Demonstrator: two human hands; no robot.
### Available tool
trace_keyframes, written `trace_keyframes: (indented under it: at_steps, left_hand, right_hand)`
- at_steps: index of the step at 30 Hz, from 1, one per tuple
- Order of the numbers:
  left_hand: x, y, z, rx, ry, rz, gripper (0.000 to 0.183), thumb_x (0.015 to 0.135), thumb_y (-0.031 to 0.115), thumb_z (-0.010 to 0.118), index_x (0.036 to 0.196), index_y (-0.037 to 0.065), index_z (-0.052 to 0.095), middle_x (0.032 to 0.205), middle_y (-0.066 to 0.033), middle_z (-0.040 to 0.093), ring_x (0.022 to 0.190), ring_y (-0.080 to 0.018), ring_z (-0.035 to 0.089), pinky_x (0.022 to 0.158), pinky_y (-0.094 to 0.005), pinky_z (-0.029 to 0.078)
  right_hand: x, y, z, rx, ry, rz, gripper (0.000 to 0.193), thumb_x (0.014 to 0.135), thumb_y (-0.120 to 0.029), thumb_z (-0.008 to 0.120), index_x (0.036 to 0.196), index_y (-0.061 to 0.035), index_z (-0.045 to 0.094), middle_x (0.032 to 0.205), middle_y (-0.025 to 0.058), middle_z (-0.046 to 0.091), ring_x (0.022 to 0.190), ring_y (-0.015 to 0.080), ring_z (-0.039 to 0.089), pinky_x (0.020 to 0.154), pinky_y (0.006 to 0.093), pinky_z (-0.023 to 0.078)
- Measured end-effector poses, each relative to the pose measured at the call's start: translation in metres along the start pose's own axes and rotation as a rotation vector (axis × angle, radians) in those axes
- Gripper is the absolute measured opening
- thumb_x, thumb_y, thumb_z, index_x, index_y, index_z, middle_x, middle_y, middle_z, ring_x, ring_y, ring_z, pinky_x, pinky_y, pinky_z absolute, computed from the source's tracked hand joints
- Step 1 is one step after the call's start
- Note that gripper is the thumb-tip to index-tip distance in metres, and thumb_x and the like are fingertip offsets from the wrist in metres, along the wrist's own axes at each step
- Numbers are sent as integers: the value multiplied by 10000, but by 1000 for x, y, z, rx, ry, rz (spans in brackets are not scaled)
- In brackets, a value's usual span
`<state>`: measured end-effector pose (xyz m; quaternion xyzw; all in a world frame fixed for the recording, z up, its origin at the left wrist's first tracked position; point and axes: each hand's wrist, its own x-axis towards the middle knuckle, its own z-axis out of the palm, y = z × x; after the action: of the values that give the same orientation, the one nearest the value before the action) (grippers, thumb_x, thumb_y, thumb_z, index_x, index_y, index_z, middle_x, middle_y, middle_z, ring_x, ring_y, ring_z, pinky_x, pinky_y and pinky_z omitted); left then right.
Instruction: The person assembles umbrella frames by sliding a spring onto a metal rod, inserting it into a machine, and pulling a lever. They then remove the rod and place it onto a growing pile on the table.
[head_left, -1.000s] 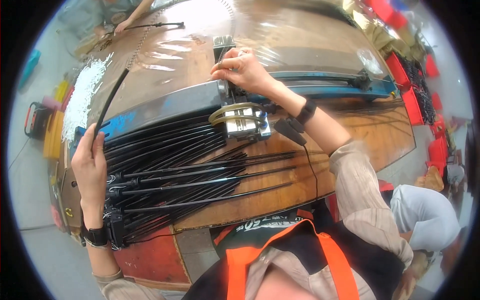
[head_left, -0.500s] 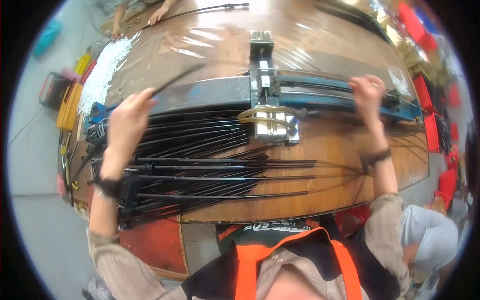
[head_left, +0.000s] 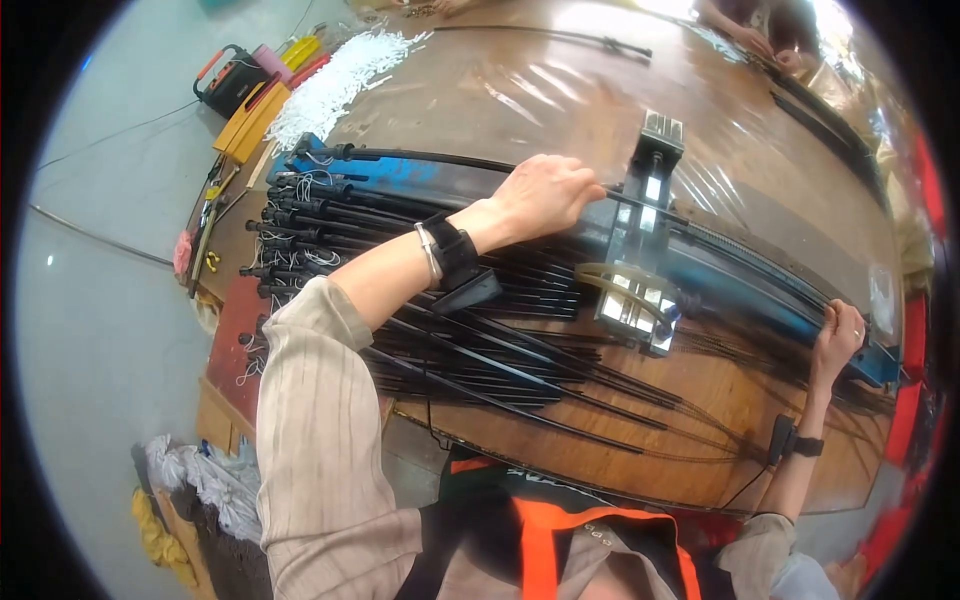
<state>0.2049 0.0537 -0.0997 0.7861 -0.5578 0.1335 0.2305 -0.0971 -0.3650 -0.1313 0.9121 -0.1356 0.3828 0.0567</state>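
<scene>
A long black cable [head_left: 430,158] lies along the blue metal rail fixture [head_left: 398,176], its thick end fitting at the far left end of the rail. My left hand [head_left: 550,198] is closed on this cable, just left of the metal clamp block [head_left: 650,185]. To the right of the block the cable runs on, with a coiled, spring-like stretch, to my right hand [head_left: 838,340]. That hand pinches its thin end near the rail's right end. A yellowish hose [head_left: 622,285] loops over the near part of the block.
Many black cables [head_left: 520,385] lie bundled on the wooden table [head_left: 740,400] nearer me. A heap of small white tubes [head_left: 335,85] sits at the far left. Another person's hands [head_left: 760,45] show at the far right. Yellow tray [head_left: 245,125] stands left.
My left hand has swung right and down onto the rail with the cable, now laid along it. My right hand has moved right and lower to the rail's end. The view has turned.
</scene>
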Motion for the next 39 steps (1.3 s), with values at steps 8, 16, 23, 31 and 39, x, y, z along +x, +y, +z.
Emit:
trace_keyframes:
  at_steps: [8, 16, 23, 31, 39]
  left_hand:
    - [1, 9, -1, -108, 42, -34, 205, 924, 241, 602, 836, 60, 636, 791, -133, 629, 769, -355, 622, 655, -455, 495]
    - [3, 9, -3, 31, -69, -114, 172, 940, 226, 560, 860, 75, 578, 750, -197, 617, 734, -416, 607, 606, -502, 477]
    - [14, 12, 0, 106, -192, -140, 170, 953, 232, 541, 885, 79, 565, 761, -189, 624, 742, -419, 600, 612, -501, 459]
    - [4, 14, 6, 158, -117, -110, 218, 945, 262, 548, 821, 82, 540, 734, -153, 626, 707, -392, 615, 588, -481, 467]
    - [8, -3, 15, 231, 76, 130, 102, 930, 172, 572, 855, 106, 551, 785, -82, 636, 730, -312, 643, 597, -428, 492]
  right_hand:
    - [-9, 3, -10, -32, -2, 44, 138, 892, -104, 648, 1024, -66, 657, 998, 85, 649, 1028, 278, 578, 933, 379, 417]
    - [-18, -132, -36, 123, -127, -162, 275, 843, -85, 667, 1117, -71, 670, 1106, 62, 680, 1116, 269, 580, 957, 409, 388]
    - [-39, -160, -32, 368, -146, -85, 280, 823, -90, 678, 1103, -85, 670, 991, 28, 683, 951, 231, 611, 848, 368, 367]
    - [-24, -192, -21, 466, -165, -36, 275, 834, -73, 681, 1105, -49, 645, 930, 89, 660, 873, 249, 610, 807, 365, 397]
    - [-7, -188, 6, 888, -299, 125, 159, 866, -131, 669, 995, -42, 639, 866, 138, 615, 822, 305, 590, 726, 381, 476]
